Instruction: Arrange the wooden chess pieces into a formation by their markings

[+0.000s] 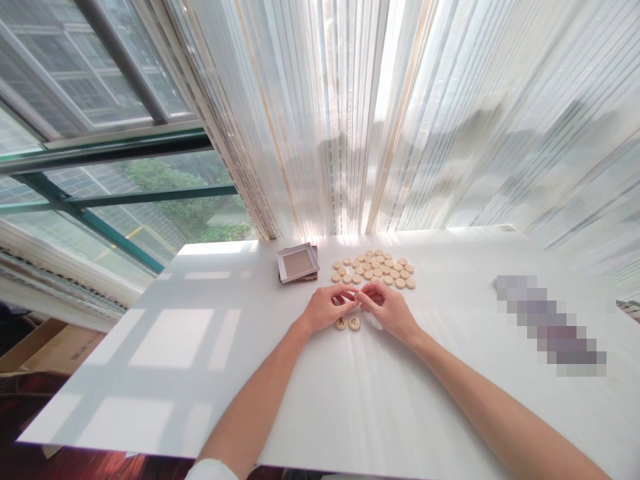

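Note:
My left hand (pixel 327 308) and my right hand (pixel 387 309) meet fingertip to fingertip over the white table (pixel 250 373), both with fingers curled in a pinch. What they pinch between them is too small to make out. Two round wooden pieces with dark characters (pixel 348 324) lie face up just below my left hand. A cluster of several pale round wooden discs (pixel 376 267) lies flat on the table just beyond my hands.
An open shallow square box (pixel 298 263) sits left of the disc cluster. A blurred-out patch (pixel 553 325) lies at the right of the table. Sheer striped curtains (pixel 400 113) hang behind; a window (pixel 100 133) is at the left.

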The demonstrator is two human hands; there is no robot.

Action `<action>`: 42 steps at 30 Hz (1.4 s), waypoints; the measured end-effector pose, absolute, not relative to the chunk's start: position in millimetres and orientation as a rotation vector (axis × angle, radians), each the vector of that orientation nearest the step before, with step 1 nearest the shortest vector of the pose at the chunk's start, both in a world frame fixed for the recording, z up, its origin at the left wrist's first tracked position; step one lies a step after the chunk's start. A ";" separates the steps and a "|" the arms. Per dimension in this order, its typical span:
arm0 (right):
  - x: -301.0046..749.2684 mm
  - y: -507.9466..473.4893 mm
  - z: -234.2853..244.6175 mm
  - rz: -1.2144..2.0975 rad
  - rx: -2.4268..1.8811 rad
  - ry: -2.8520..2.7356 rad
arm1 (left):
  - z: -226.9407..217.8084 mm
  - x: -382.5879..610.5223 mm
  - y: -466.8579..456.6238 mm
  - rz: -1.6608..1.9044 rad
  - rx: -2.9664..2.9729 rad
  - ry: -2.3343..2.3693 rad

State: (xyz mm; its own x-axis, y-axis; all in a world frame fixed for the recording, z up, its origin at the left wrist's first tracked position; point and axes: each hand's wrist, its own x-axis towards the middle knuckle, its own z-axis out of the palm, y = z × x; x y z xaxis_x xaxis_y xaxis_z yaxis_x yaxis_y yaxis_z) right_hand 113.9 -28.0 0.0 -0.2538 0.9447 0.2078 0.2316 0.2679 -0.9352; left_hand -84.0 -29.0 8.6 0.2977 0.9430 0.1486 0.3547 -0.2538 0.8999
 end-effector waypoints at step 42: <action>114.1 -34.2 6.1 1.111 -0.898 -1.783 | 7.1 -83.5 -27.4 0.959 1.710 1.205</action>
